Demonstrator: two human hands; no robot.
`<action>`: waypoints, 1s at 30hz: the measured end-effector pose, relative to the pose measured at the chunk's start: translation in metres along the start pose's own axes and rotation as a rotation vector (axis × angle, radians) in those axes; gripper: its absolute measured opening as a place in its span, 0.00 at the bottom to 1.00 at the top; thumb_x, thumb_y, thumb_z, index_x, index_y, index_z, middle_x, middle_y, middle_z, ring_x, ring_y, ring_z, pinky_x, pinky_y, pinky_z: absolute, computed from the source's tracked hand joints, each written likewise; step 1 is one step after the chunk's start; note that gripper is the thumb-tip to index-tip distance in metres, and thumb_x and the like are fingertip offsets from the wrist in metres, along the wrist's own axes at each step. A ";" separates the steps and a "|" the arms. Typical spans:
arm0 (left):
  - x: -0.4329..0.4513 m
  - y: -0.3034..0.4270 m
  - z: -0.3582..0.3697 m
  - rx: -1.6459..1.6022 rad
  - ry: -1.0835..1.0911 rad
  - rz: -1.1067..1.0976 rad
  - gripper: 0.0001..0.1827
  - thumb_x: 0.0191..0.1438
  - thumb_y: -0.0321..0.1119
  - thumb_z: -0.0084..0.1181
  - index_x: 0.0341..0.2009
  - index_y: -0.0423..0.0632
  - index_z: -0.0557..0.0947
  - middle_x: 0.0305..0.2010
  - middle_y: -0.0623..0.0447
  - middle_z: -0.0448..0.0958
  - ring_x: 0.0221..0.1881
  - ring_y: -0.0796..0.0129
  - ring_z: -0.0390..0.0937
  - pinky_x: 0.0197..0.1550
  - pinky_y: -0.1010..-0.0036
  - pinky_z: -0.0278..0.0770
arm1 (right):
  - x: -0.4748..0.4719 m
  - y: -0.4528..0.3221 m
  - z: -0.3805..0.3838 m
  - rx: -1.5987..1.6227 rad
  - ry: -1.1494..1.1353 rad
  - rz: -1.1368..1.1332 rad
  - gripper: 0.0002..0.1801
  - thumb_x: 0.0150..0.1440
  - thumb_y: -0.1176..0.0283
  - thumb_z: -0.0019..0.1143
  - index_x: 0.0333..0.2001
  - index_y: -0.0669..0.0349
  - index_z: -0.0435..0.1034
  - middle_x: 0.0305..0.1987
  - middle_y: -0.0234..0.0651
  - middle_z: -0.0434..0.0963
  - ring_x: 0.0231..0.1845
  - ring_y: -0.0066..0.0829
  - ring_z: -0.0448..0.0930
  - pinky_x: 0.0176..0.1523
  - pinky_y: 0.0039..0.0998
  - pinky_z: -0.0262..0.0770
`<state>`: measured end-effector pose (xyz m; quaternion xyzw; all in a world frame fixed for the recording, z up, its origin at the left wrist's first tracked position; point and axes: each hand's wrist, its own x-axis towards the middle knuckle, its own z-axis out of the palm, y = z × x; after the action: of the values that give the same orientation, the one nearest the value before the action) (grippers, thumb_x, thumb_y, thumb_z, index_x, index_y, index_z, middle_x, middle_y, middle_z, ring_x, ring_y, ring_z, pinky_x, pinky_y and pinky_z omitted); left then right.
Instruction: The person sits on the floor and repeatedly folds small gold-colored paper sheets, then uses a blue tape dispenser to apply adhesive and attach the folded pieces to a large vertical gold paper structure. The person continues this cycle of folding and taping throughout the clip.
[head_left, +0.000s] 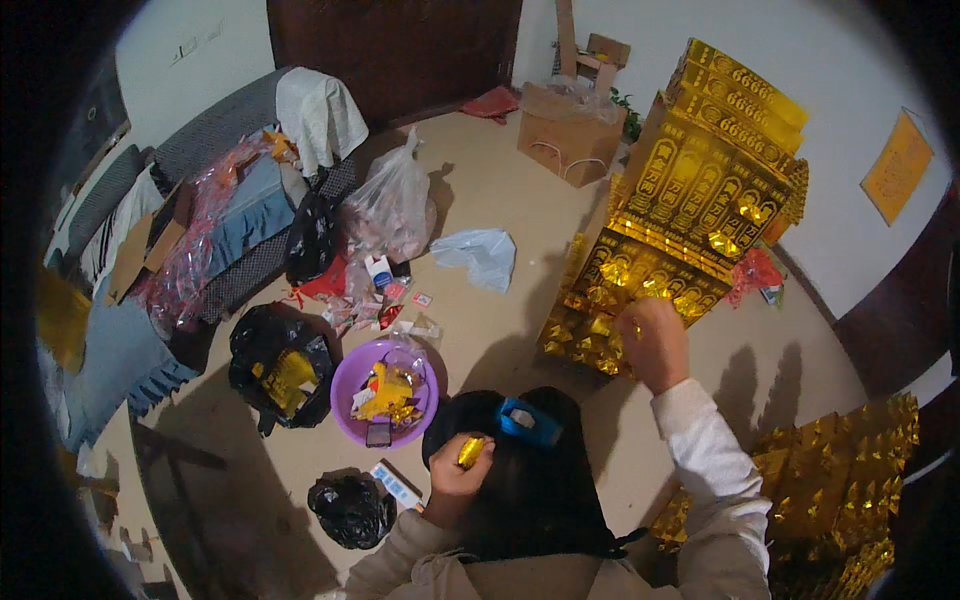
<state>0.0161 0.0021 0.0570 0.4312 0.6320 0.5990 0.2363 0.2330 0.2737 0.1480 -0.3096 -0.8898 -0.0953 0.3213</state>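
My left hand (459, 471) rests over my left thigh, its fingers closed around a folded gold foil piece (471, 453). My right hand (654, 341) reaches over the lower part of a tall stack of printed gold foil cardboard (705, 180); whether it holds a piece is hidden by the fingers. Several shiny folded gold foil pieces (615, 271) lie on that stack around my right hand. On my lap, near the knees, lies a blue tape dispenser or similar blue object (529, 423).
A purple plastic basin (339, 397) with scraps and black plastic bags (351, 510) stand at the left. Beyond them are a covered sofa (251, 214), a clear plastic bag (394, 202) and a cardboard box (566, 139). More gold foil work (832, 480) stands at the lower right.
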 end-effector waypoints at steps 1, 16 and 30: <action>-0.001 -0.002 0.001 -0.020 0.005 -0.018 0.06 0.55 0.28 0.65 0.36 0.39 0.83 0.33 0.43 0.82 0.33 0.62 0.82 0.39 0.71 0.78 | 0.018 0.000 -0.016 -0.036 0.029 0.025 0.07 0.51 0.72 0.64 0.32 0.59 0.72 0.36 0.41 0.74 0.40 0.46 0.75 0.44 0.43 0.72; -0.020 -0.037 0.014 -0.096 -0.101 -0.359 0.10 0.59 0.35 0.66 0.38 0.41 0.83 0.32 0.54 0.81 0.34 0.75 0.76 0.39 0.74 0.76 | 0.123 0.095 -0.023 -0.547 0.159 0.018 0.08 0.55 0.68 0.62 0.36 0.56 0.71 0.36 0.35 0.74 0.42 0.39 0.75 0.45 0.40 0.69; -0.020 -0.056 0.014 -0.080 -0.148 -0.374 0.11 0.58 0.36 0.66 0.39 0.42 0.84 0.33 0.53 0.82 0.34 0.74 0.77 0.38 0.74 0.76 | 0.135 0.106 -0.016 -0.607 0.161 0.018 0.07 0.55 0.67 0.62 0.34 0.55 0.72 0.35 0.33 0.76 0.43 0.36 0.77 0.47 0.40 0.68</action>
<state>0.0229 -0.0021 -0.0039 0.3393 0.6577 0.5360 0.4063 0.2247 0.4174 0.2418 -0.3907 -0.7897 -0.3781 0.2844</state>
